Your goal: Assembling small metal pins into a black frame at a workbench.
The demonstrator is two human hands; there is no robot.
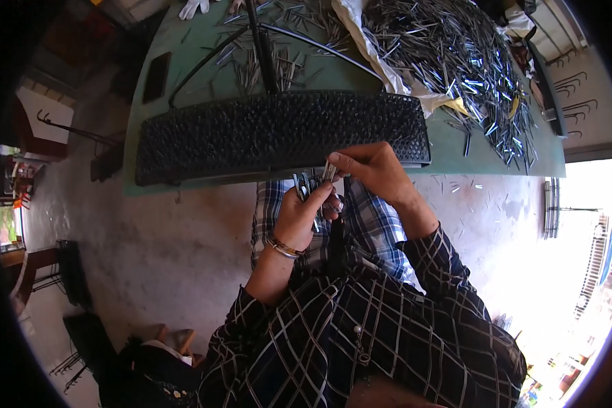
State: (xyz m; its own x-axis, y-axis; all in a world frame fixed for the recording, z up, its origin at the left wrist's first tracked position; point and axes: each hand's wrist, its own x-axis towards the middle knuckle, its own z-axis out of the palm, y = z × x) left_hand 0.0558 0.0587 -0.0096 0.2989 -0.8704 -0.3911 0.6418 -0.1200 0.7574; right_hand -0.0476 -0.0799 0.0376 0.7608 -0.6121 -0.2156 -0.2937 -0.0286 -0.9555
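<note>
My left hand point(297, 219) is closed around several slim metal strips point(304, 185), which stick up between thumb and fingers. Close beside it, my right hand point(379, 171) pinches at the top of a small metal strip point(329, 170) with thumb and forefinger. Both hands are just below the front edge of a long black rack point(279, 132), over my lap. The rack's face is densely filled with small dark pieces, and a black stand point(264, 58) rises behind it. My fingers partly hide the strips' lower ends.
A large heap of metal strips point(449, 58) lies on a pale sheet point(355, 24) at the right of the green table point(489, 153). Loose strips point(285, 68) are strewn behind the rack. A flat dark rectangle point(156, 76) and a white glove point(194, 8) lie at left.
</note>
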